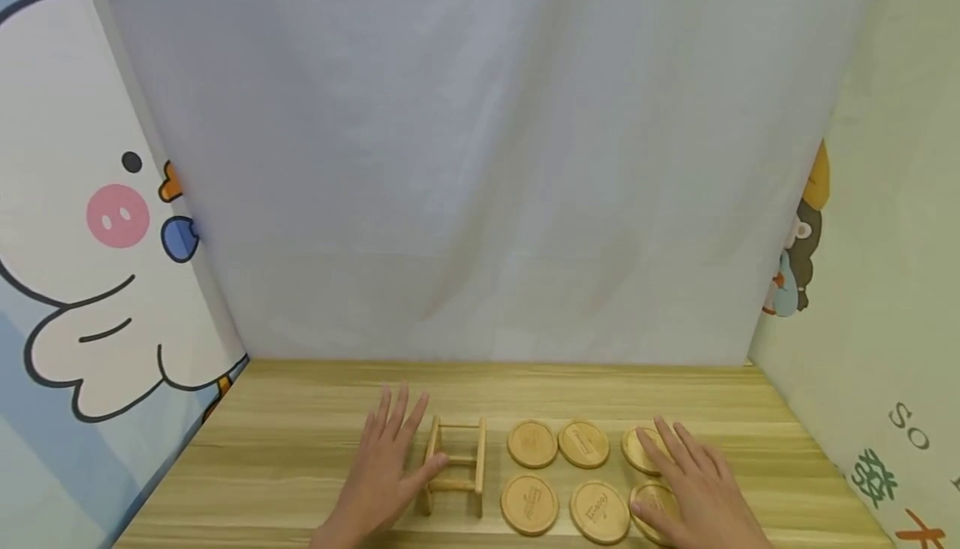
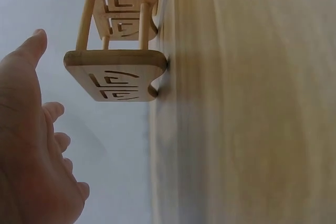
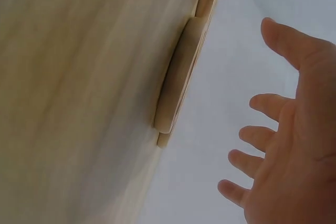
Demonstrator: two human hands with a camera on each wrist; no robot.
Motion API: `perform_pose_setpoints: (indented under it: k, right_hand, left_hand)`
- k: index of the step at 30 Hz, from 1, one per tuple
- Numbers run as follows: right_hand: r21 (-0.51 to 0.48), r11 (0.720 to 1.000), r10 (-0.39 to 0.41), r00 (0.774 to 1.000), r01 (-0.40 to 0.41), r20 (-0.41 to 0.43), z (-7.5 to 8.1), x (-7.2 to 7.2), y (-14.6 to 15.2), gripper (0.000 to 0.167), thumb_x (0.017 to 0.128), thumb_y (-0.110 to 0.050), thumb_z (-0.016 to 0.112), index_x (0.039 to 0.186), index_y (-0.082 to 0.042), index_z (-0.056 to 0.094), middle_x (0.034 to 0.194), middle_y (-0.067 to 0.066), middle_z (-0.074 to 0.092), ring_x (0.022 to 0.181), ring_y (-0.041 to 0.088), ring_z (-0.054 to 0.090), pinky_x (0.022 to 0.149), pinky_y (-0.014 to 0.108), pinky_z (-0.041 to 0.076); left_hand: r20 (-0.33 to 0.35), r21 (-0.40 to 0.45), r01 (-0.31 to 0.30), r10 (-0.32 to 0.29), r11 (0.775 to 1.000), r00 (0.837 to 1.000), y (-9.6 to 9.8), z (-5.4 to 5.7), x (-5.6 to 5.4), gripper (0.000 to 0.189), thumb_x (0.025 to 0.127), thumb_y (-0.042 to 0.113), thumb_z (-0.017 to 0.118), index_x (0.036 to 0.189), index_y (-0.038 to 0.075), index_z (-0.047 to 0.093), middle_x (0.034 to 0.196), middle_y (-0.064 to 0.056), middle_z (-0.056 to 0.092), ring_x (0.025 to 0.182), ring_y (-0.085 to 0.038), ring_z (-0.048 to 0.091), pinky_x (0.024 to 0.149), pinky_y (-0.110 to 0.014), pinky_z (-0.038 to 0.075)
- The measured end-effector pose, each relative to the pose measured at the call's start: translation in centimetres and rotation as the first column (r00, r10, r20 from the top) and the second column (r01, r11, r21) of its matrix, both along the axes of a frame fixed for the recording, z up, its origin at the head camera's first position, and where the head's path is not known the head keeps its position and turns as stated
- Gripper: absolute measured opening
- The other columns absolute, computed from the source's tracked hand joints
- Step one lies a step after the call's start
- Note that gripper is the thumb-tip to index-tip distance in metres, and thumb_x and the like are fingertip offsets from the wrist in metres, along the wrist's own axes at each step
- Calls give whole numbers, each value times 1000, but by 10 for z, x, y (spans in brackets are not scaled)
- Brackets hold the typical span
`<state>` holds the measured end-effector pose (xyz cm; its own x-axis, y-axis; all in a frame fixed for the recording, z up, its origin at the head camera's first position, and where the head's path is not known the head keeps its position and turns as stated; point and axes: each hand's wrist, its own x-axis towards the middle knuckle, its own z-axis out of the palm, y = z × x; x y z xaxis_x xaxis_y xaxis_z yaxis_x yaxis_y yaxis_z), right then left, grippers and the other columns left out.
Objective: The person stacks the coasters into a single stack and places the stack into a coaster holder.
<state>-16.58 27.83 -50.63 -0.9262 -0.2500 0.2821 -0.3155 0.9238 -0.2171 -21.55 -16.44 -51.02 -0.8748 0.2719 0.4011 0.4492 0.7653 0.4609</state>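
Observation:
My left hand [image 1: 384, 467] is held with straight, spread fingers beside a small wooden rack [image 1: 481, 459]. In the left wrist view the rack [image 2: 118, 77] stands on the tabletop, its side panels cut with a pattern and joined by round rods, apart from the hand. My right hand [image 1: 697, 486], fingers extended, hovers over the rightmost round wooden coasters, partly covering a far coaster [image 1: 637, 451] and a near coaster [image 1: 651, 499]. The right wrist view shows a coaster [image 3: 178, 82] edge-on, with a gap between it and the fingers.
Left of those lie more engraved coasters in two rows: a far pair, one coaster [image 1: 532, 443] and another [image 1: 584, 443], and a near pair, one coaster [image 1: 529, 504] and another [image 1: 600, 512]. A pale curtain [image 1: 480, 157] closes the back of the wooden table [image 1: 300, 416]; printed panels flank it.

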Motion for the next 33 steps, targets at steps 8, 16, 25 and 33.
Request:
perform_pose_setpoints:
  k: [8, 16, 25, 33]
  right_hand:
    - [-93, 994, 64, 998, -62, 17, -8, 2, 6, 87, 95, -56, 84, 160, -6, 59, 163, 23, 56, 139, 54, 58, 98, 81, 47]
    - [-203, 969, 145, 989, -144, -9, -24, 0, 16, 79, 92, -45, 90, 154, -4, 65, 147, 18, 66, 129, 51, 62, 90, 76, 54]
    - [-143, 940, 278, 938, -310, -205, -44, -8, 27, 80, 83, -43, 98, 147, -5, 67, 131, 4, 66, 119, 13, 59, 83, 41, 59]
    - [-126, 884, 399, 866, -451, -302, -57, -18, 37, 81, 87, -53, 95, 147, -6, 67, 125, 5, 64, 113, 10, 59, 78, 32, 56]
  left_hand:
    - [220, 173, 22, -60, 985, 974, 5, -8, 2, 94, 104, 48, 75, 178, 14, 28, 183, -20, 16, 167, -53, 8, 124, -84, 15]
    - [304, 289, 31, -123, 957, 945, 9, -16, 3, 104, 100, 46, 80, 180, 19, 20, 186, -13, 9, 169, -49, 2, 119, -89, 14]
    - [382, 388, 0, -161, 922, 910, 12, -27, -1, 113, 97, 44, 86, 181, 19, 14, 187, -12, 6, 170, -46, 0, 122, -87, 13]
    - [381, 424, 7, -185, 906, 906, 13, -32, -4, 113, 97, 42, 87, 181, 21, 14, 187, -12, 6, 170, -46, 4, 124, -85, 15]
